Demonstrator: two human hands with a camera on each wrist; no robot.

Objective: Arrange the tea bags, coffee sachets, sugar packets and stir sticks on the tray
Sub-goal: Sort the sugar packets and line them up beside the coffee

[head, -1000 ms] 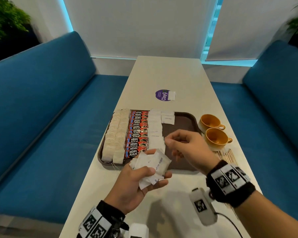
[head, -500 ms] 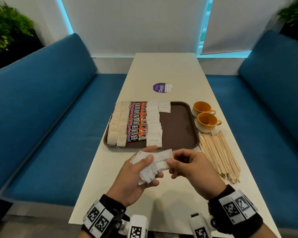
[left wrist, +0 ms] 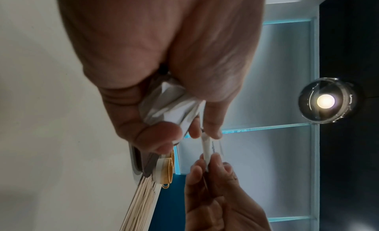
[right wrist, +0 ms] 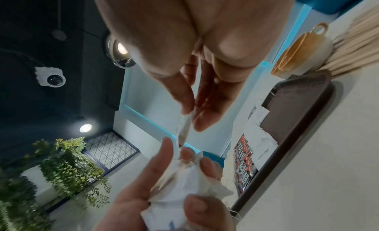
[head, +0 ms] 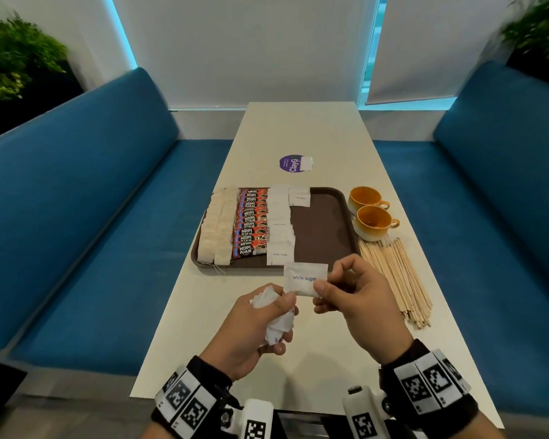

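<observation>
Running lengthwise between two blue benches (head: 76,198), the white table (head: 301,128) carries everything. On it sits the brown tray (head: 322,236), the landmark for what follows. Inside the tray, along its left side, two columns of tea bags (head: 217,229) lie flat; just right of them a column of red coffee sachets (head: 250,224), then a column of white sugar packets (head: 279,223), with one more packet (head: 299,198) beside that column at the tray's far edge. The right part of the tray is bare. Off the tray's right rim, on the table, a fanned bundle of wooden stir sticks (head: 393,277) lies touching the nearer of two orange cups (head: 373,221); the farther cup stands close behind it. Beyond the tray's far edge lies a purple round sticker (head: 290,163). Nearer than the tray's front rim, both hands hover above the table. The left hand (head: 254,331) has its fingers curled round a crumpled bunch of sugar packets (head: 278,321), thumb pressed on top. The right hand (head: 358,299) pinches a single packet marked "white sugar" (head: 303,278) by its right edge between thumb and forefinger, other fingers curled; the packet's lower left corner touches the left thumb.
</observation>
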